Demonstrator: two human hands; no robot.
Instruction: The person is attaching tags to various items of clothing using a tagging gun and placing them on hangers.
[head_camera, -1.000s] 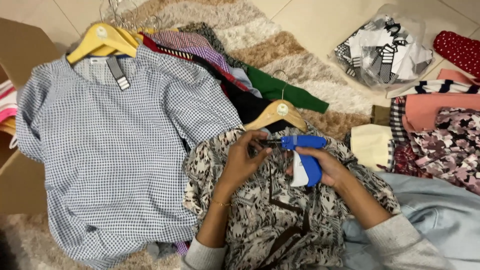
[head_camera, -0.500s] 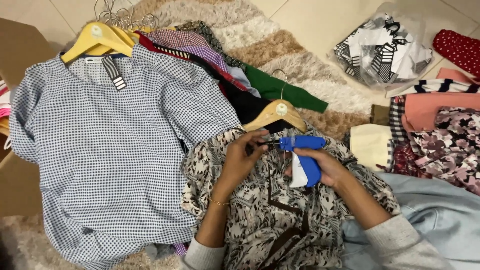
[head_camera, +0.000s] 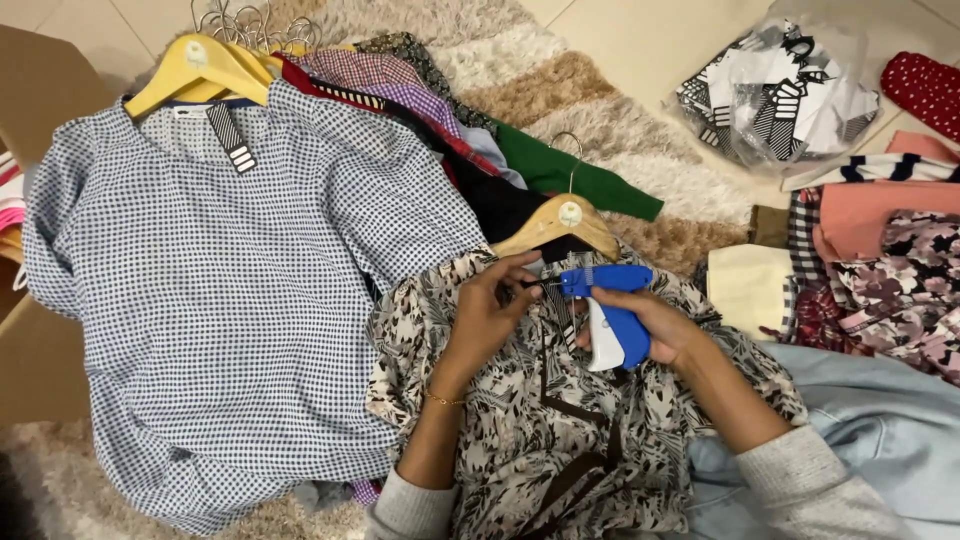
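Right hand (head_camera: 665, 330) grasps the blue tagging gun (head_camera: 608, 310); left hand (head_camera: 490, 310) pinches the patterned blouse (head_camera: 510, 430) at its needle.

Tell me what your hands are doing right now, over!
Right hand gripping blue tagging gun. Left hand pinching patterned blouse collar at gun's needle. Nothing blocking.

striped tag (head_camera: 231, 139) on checked blouse (head_camera: 230, 300), clear bag (head_camera: 780, 90)
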